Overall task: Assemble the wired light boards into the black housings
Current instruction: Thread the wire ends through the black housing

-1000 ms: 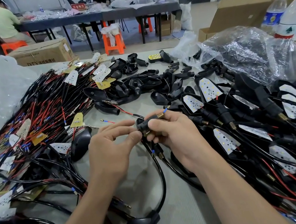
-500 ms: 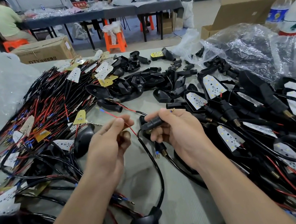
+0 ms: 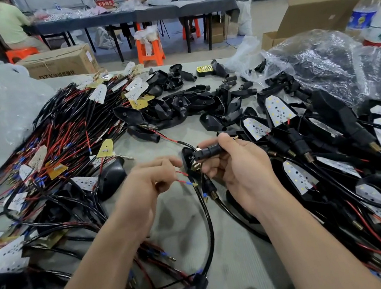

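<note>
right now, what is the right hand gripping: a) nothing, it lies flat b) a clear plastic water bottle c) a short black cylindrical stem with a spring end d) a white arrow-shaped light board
C: the right hand curls its fingers round the short black cylindrical stem, while the left hand pinches the thin red wire beside it.

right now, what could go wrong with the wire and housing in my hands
1. The left hand pinches a thin red wire near the black housing held by the right hand; a hard tug might strain it.
2. The black cable loops down among loose wires below, so it could snag.
</note>
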A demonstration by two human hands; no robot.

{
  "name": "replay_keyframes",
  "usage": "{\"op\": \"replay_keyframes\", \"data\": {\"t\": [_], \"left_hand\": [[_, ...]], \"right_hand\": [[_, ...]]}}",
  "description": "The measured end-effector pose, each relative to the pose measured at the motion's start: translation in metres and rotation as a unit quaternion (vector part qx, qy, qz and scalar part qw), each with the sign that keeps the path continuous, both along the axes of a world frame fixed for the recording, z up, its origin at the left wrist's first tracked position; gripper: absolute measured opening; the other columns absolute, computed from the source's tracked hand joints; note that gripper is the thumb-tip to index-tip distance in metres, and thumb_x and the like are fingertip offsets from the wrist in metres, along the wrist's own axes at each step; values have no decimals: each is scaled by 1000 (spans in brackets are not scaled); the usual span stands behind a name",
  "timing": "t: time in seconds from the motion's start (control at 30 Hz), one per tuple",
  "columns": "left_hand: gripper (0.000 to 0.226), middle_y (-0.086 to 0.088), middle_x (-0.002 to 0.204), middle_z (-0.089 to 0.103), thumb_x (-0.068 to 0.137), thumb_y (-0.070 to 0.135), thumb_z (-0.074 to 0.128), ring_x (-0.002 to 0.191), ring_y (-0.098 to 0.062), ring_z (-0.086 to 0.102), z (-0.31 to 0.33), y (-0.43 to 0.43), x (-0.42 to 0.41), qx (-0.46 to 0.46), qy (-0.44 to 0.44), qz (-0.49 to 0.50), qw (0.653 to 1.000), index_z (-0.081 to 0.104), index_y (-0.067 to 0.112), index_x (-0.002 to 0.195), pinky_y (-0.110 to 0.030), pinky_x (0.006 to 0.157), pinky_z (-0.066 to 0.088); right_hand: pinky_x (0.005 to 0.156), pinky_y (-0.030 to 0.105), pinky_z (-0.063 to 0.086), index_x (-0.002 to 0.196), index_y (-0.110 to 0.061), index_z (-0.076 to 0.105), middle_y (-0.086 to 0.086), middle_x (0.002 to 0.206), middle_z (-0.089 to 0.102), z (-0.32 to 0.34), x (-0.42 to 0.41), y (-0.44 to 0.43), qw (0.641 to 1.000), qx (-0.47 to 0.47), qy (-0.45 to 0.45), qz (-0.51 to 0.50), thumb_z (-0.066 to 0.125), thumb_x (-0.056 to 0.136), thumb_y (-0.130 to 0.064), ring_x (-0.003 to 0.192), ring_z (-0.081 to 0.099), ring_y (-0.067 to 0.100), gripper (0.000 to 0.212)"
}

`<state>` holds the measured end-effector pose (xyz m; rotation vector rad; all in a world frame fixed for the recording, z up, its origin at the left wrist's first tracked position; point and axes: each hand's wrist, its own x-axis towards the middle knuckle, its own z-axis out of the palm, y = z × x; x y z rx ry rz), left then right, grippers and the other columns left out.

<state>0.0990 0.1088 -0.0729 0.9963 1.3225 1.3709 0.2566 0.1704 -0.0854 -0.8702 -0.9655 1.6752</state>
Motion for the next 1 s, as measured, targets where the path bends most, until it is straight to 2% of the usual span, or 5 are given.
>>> {"op": "replay_keyframes", "data": {"t": [0.23,0.33,0.53,0.77,1.0], "left_hand": [[32,-4,77,55,87,4,72,64,-11,40,-11,4,-1,24,65,95,993,66,18,59,-28,67,32],[30,-9,77,53,87,10,76,74,-20,43,-16,7,0,33,97,133,986,65,15,59,-36,73,35],[38,11,58,49,87,10,76,49,-1,34,-20,11,1,27,81,157,984,68,26,54,-24,58,30],[15,-13,78,62,72,32,79,70,-18,49,-19,8,6,47,141,169,974,70,26,61,-38,71,42],[20,5,82,62,61,49,72,68,-20,49,-19,8,4,59,194,204,958,69,30,62,-43,68,43]], "right_hand": [[53,26,45,89,-1,71,13,76,73,-2,1,1,1000,8,7,6,41,110,-20,53,59,19,41],[54,27,45,86,-3,72,14,77,73,-3,1,2,1000,10,5,4,41,110,-19,54,59,20,42],[54,27,45,90,0,70,15,78,73,-4,1,2,1000,7,4,-4,41,109,-19,54,59,21,39],[54,25,49,89,-2,69,13,75,72,-1,0,1,1000,13,-2,-9,42,110,-21,55,62,19,39],[56,24,55,92,1,68,15,75,73,2,-1,1,1000,6,22,-17,41,110,-21,56,66,18,39]]}}
